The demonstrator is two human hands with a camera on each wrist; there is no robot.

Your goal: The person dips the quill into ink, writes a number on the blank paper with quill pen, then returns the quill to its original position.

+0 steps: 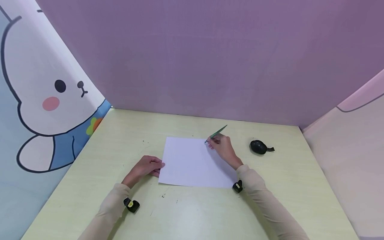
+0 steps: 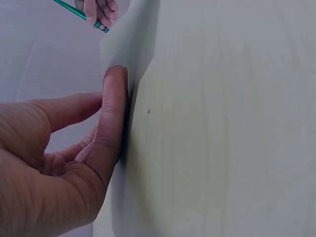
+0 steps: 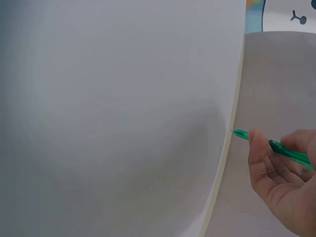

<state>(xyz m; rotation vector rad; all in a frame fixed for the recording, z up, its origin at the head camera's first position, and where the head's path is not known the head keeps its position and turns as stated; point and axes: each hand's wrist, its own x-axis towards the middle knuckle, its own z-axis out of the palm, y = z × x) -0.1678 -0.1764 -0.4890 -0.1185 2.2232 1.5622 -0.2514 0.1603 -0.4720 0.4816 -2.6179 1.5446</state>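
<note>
White paper (image 1: pixel 189 163) lies on a pale table (image 1: pixel 192 213) before a purple wall (image 1: pixel 195 60)

The count is one bare left hand (image 1: pixel 146 166), one bare right hand (image 1: pixel 224 149), two beige sleeves (image 1: pixel 265 197), two black wrist devices (image 1: pixel 134 207), one white rectangular paper sheet (image 1: pixel 189 163), one slim green pen (image 1: pixel 219 131), one rounded black object with a short tail (image 1: pixel 258 147), and one pale wood-grained table (image 1: pixel 195 213).

A plain purple wall (image 1: pixel 192 60) stands behind a pale wooden table (image 1: pixel 186 215). On the left wall (image 1: pixel 12 203), a white cartoon animal (image 1: pixel 36 73) has a pink cheek (image 1: pixel 51 103). The table shines a little.
</note>
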